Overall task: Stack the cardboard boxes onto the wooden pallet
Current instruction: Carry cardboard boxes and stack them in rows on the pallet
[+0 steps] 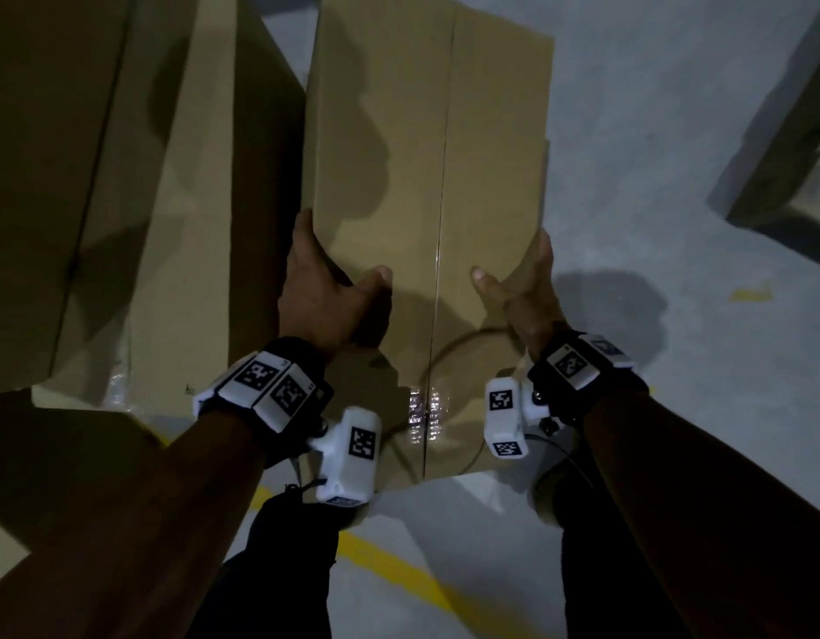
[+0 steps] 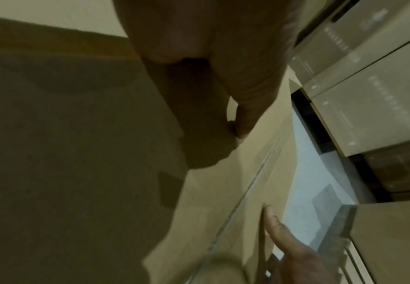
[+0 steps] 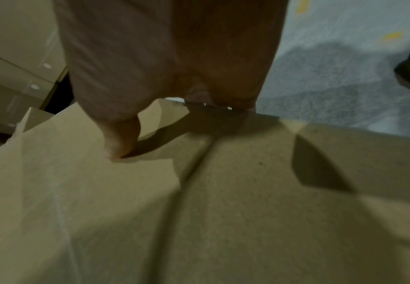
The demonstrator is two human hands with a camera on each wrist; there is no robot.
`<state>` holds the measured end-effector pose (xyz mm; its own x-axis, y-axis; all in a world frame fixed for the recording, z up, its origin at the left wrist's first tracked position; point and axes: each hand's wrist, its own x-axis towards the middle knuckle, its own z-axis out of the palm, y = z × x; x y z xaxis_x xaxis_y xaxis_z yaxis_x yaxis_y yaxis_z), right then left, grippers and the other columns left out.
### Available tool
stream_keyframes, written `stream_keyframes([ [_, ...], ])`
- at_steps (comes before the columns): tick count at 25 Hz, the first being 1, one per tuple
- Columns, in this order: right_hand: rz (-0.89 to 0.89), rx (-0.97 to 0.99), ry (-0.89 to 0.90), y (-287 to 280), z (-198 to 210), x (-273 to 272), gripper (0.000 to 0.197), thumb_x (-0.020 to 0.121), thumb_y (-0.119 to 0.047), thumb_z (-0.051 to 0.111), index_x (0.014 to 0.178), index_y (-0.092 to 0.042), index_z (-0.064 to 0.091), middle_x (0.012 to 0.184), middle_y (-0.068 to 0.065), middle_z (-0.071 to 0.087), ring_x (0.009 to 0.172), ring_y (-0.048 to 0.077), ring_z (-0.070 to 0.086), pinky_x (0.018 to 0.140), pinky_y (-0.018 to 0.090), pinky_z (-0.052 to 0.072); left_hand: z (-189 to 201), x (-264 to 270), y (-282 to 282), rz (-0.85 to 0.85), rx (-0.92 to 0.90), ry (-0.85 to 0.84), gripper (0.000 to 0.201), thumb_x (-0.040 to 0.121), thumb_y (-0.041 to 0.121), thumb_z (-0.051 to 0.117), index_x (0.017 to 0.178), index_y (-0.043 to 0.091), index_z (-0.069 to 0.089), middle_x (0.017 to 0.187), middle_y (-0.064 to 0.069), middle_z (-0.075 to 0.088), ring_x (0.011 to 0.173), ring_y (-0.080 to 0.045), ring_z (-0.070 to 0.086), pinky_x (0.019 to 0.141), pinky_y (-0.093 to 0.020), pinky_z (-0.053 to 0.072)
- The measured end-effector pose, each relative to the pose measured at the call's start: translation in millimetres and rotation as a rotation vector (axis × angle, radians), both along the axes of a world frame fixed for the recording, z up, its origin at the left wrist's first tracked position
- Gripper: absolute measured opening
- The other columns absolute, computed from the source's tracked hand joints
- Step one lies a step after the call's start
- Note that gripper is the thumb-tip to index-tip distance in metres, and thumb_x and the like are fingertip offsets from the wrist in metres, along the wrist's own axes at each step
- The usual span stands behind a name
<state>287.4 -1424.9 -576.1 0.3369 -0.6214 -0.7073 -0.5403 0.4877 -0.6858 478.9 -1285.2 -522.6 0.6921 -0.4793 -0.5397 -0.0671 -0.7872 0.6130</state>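
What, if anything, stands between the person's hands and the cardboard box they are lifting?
Nothing does. The left hand and right hand already grip the cardboard box at its side edges, thumbs on top. The wooden pallet is not in view, so that path cannot be judged.

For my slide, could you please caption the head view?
Both hands, left and right, grip a taped box by its sides.

plain brown cardboard box (image 1: 426, 186), taped centre seam up, beside taller boxes (image 1: 122, 177).

warehouse | stacked cardboard boxes (image 1: 122, 177) | grey concrete floor (image 1: 675, 177) | yellow floor line (image 1: 398, 578)
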Motion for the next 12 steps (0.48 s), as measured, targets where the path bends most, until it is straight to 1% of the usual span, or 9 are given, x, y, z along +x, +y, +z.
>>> stream_keyframes([
  [1,0.004,-0.006,0.0,0,1,-4,0.107,0.085,-0.027,0.078,0.159,-0.032,0.002,0.165,-0.004,0.017,0.149,0.017,0.022,0.119,0.035,0.025,1,-5,-2,-0.008,0.007,-0.008,0.109,0.068,0.057,0.076,0.153,0.037,0.01,0.153,0.002,0.038,0.138,-0.027,0.041,0.11,-0.056,0.039],
  [2,0.013,-0.019,-0.003,-1,3,-8,0.111,0.082,-0.028,0.081,0.159,-0.036,0.001,0.166,-0.005,0.013,0.15,0.016,0.017,0.119,0.034,0.022,3,-8,-3,-0.014,0.013,-0.018,0.109,0.07,0.054,0.078,0.153,0.037,0.009,0.154,0.002,0.037,0.138,-0.028,0.04,0.11,-0.056,0.039],
  [4,0.035,-0.056,0.001,-5,7,-22,0.113,0.079,-0.032,0.084,0.158,-0.04,0.004,0.165,-0.005,0.016,0.147,0.012,0.018,0.114,0.031,0.023,10,-18,-9,-0.024,0.015,-0.018,0.109,0.073,0.049,0.08,0.154,0.036,0.009,0.153,0.0,0.039,0.137,-0.029,0.041,0.109,-0.057,0.039],
  [6,0.037,-0.081,0.012,-12,22,-40,0.112,0.076,-0.037,0.085,0.156,-0.045,0.008,0.162,-0.003,0.023,0.144,0.013,0.024,0.109,0.03,0.026,24,-31,-19,-0.034,0.011,-0.02,0.107,0.075,0.044,0.081,0.154,0.033,0.01,0.151,0.0,0.041,0.135,-0.029,0.043,0.109,-0.055,0.04],
  [8,0.04,-0.121,0.046,-24,55,-62,0.111,0.074,-0.041,0.086,0.155,-0.048,0.009,0.159,-0.001,0.027,0.141,0.016,0.028,0.107,0.032,0.028,52,-51,-36,-0.06,-0.039,-0.027,0.106,0.077,0.039,0.081,0.155,0.029,0.011,0.149,0.002,0.043,0.132,-0.023,0.044,0.11,-0.049,0.04],
  [9,0.035,-0.157,0.065,-30,74,-71,0.112,0.074,-0.041,0.086,0.155,-0.046,0.01,0.158,0.001,0.029,0.14,0.017,0.03,0.108,0.032,0.028,68,-60,-45,-0.074,-0.073,-0.03,0.105,0.077,0.036,0.082,0.155,0.027,0.011,0.149,0.003,0.043,0.131,-0.017,0.043,0.11,-0.043,0.04],
  [11,0.031,-0.252,0.094,-46,123,-92,0.114,0.073,-0.042,0.086,0.158,-0.038,0.01,0.156,0.008,0.033,0.14,0.025,0.035,0.111,0.034,0.03,108,-79,-63,-0.101,-0.13,-0.028,0.11,0.077,0.034,0.083,0.156,0.027,0.006,0.153,0.005,0.037,0.13,-0.008,0.038,0.108,-0.031,0.036],
  [12,0.036,-0.297,0.11,-54,155,-106,0.115,0.073,-0.043,0.086,0.159,-0.034,0.01,0.155,0.012,0.035,0.139,0.029,0.039,0.112,0.037,0.032,134,-92,-72,-0.114,-0.159,-0.029,0.114,0.077,0.035,0.083,0.157,0.028,0.002,0.157,0.006,0.033,0.134,-0.008,0.035,0.108,-0.028,0.034],
])
